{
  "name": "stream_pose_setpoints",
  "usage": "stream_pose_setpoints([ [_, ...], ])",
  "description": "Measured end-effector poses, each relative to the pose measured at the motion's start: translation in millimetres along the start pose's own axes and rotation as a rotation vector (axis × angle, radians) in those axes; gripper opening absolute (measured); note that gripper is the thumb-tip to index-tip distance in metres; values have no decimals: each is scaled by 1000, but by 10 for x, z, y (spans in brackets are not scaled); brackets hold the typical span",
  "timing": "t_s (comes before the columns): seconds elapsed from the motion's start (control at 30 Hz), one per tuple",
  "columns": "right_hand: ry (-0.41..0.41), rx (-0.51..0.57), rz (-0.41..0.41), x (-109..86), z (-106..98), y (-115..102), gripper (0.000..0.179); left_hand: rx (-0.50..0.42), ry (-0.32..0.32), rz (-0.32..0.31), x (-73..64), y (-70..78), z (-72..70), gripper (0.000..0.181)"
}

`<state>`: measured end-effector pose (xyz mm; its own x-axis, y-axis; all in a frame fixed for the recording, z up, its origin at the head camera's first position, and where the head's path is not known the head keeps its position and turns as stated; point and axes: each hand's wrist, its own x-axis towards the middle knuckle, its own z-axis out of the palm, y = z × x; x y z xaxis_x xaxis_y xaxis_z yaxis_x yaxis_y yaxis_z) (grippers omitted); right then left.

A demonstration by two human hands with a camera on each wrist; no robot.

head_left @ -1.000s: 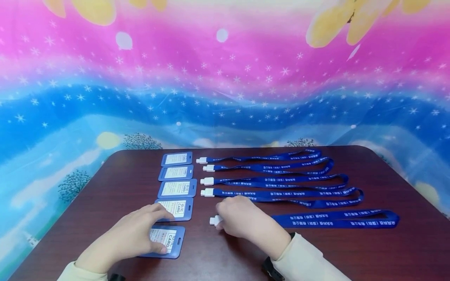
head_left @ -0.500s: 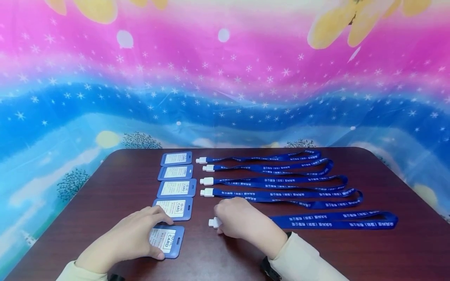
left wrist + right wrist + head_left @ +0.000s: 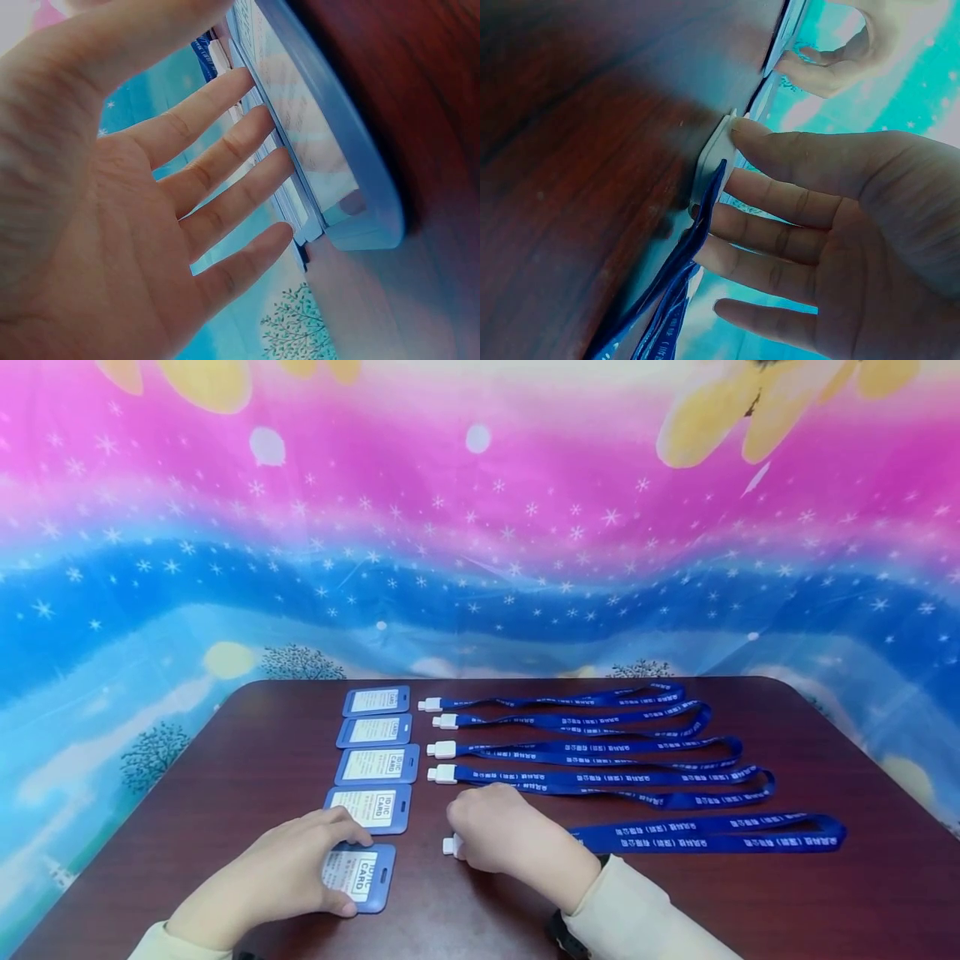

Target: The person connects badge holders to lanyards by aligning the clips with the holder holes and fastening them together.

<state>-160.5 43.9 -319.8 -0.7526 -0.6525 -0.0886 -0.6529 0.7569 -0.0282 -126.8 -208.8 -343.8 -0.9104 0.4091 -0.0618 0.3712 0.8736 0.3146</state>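
Note:
My left hand (image 3: 277,864) grips the nearest blue badge holder (image 3: 360,878) by its edges, thumb at the near side and fingers along the far side. This holder lies flat, its white ID/IC CARD insert partly hidden by the hand. In the left wrist view the fingertips (image 3: 281,161) meet the holder's long edge (image 3: 352,127). To the right, my right hand (image 3: 510,835) pinches the white plastic clip (image 3: 712,161) of the nearest blue lanyard (image 3: 705,835). The clip's tip points left, toward the badge holder, with a gap of tabletop between them.
Several more badge holders (image 3: 377,764) lie in a column behind the left hand. Each faces a blue lanyard (image 3: 600,749) laid out to the right, white clip (image 3: 441,749) toward the holders. All rest on a dark wooden table (image 3: 247,760) before a patterned cloth backdrop (image 3: 480,568).
My right hand has slid the white clip slightly left and nearer, drawing its lanyard along. My left fingers have come off the second badge holder onto the nearest one's far edge.

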Motion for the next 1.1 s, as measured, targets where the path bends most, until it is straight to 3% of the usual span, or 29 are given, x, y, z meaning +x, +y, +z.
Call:
stream_pose_setpoints([
  [0.3,44,-86,-38,11,0,-63,22,22,13,-9,3,8,13,60],
  [0.6,34,-147,-59,67,-1,-164,27,21,21,-18,12,17,27,61],
  [1.1,62,-177,-122,160,70,-351,27,0,15,-23,18,28,30,59],
])
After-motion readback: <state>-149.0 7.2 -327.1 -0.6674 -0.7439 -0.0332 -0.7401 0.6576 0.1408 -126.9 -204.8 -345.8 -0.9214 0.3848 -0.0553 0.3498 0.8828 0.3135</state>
